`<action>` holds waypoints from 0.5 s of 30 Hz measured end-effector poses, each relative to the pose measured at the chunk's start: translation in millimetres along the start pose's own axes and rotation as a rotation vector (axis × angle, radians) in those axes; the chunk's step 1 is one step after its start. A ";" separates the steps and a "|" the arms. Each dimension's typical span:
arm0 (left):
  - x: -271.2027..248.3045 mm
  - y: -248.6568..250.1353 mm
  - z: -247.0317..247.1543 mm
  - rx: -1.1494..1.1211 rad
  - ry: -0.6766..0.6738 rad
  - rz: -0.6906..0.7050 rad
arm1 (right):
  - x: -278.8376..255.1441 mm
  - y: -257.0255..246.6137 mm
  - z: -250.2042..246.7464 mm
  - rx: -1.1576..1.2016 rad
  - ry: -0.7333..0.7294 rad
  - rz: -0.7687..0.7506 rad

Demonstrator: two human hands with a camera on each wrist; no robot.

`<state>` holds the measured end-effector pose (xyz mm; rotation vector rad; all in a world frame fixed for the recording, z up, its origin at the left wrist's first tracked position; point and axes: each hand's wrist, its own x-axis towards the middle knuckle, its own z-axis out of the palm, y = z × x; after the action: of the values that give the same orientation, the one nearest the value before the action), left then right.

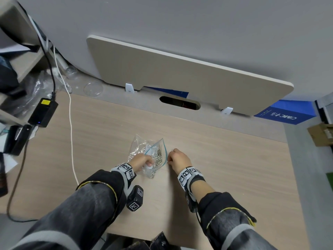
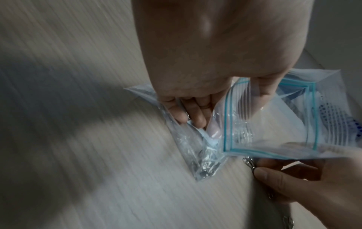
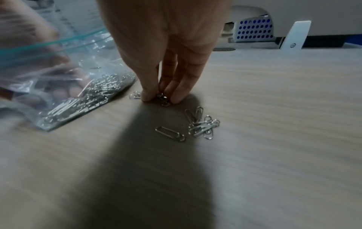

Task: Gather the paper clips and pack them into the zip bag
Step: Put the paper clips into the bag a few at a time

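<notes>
A clear zip bag (image 1: pixel 153 156) with a blue-green zip strip lies on the wooden desk, its mouth held open toward the right. It holds a heap of silver paper clips (image 3: pixel 94 96). My left hand (image 1: pixel 142 162) grips the bag (image 2: pixel 245 124) near its mouth, fingers curled into the plastic. My right hand (image 1: pixel 175 159) is just right of the bag, its fingertips (image 3: pixel 177 99) down on the desk pinching a few paper clips (image 3: pixel 162 97). One clip (image 3: pixel 170 133) and a small cluster (image 3: pixel 203 126) lie loose nearer the wrist.
A white cord (image 1: pixel 71 127) and a black power adapter (image 1: pixel 43 112) lie at the desk's left. A beige divider panel (image 1: pixel 180 73) stands behind the desk, with a cable slot (image 1: pixel 180 102) in front of it. Crumpled clear plastic (image 1: pixel 138 145) lies behind the bag.
</notes>
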<state>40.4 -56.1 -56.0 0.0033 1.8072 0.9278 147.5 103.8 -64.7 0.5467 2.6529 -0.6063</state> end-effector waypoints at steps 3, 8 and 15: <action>0.9 0.0 -0.9 0.001 -0.007 -0.009 | -3.8 -0.4 1.8 -0.042 0.003 -0.006; 0.2 -0.1 -1.3 -0.010 -0.012 -0.008 | -8.7 2.8 6.8 -0.100 -0.031 0.042; -2.8 0.4 -1.5 -0.015 -0.016 0.010 | -20.1 20.1 -6.0 0.246 0.025 0.168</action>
<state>40.3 -57.8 -53.3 0.0103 1.7869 0.9459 172.0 117.7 -57.7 0.8423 2.5360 -0.8847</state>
